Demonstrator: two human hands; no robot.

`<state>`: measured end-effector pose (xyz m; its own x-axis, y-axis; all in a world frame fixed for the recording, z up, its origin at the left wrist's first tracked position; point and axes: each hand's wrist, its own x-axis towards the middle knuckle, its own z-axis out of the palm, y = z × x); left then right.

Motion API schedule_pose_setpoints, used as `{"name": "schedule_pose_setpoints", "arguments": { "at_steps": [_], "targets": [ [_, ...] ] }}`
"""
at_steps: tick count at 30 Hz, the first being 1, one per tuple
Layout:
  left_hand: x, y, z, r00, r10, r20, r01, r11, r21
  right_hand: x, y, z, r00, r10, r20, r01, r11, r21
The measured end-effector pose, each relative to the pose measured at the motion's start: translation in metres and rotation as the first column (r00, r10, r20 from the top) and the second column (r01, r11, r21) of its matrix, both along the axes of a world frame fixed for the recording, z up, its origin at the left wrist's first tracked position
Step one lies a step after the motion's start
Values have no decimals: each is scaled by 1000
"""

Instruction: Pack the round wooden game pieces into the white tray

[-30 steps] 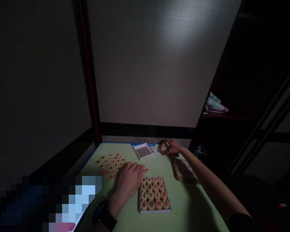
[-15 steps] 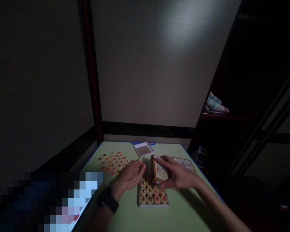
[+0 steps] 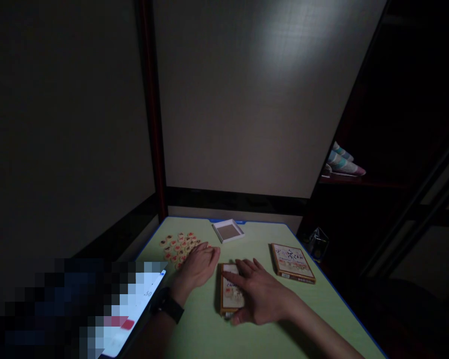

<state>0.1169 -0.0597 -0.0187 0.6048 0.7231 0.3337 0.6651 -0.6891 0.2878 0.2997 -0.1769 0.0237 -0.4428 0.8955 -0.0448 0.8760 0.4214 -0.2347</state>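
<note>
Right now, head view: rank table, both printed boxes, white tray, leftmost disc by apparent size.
Largest first:
Table
Printed box under right hand, other printed box: order unsure, first partly covered
White tray
Leftmost disc

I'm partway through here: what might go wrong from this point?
1. The patterned lid under the right hand may be sitting askew; the hand covers much of it, so I can't tell whether it is seated all round.
2. The left hand is right against the loose round pieces, so a careless sweep could scatter them.
3. The second box lies close to the table's right edge; a bump might push it off.
</note>
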Motion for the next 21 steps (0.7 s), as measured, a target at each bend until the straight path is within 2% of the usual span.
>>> {"name": "schedule_pose_setpoints", "arguments": {
  "at_steps": [4, 7, 10, 14, 21],
  "targets": [
    [0, -2, 0, 999, -5, 40, 5, 1000, 5, 2, -2, -4, 1000, 9, -9, -9, 1000, 6],
    [2, -6, 1, 997, -25, 72, 23, 999, 30, 7, -4, -5, 1000, 5, -20, -6, 999, -38],
    [9, -16, 0, 990, -98, 103, 92, 994, 61, 15, -9, -9, 999, 9, -37, -12, 996, -88],
    [19, -31, -6, 963, -254, 88, 245, 964, 108, 21, -13, -24, 998, 40, -50, -42, 999, -26],
    [21, -36, -15, 966, -260, -11, 258, 951, 173, 19, -12, -38, 998, 45, -43, -41, 995, 88]
  ]
}}
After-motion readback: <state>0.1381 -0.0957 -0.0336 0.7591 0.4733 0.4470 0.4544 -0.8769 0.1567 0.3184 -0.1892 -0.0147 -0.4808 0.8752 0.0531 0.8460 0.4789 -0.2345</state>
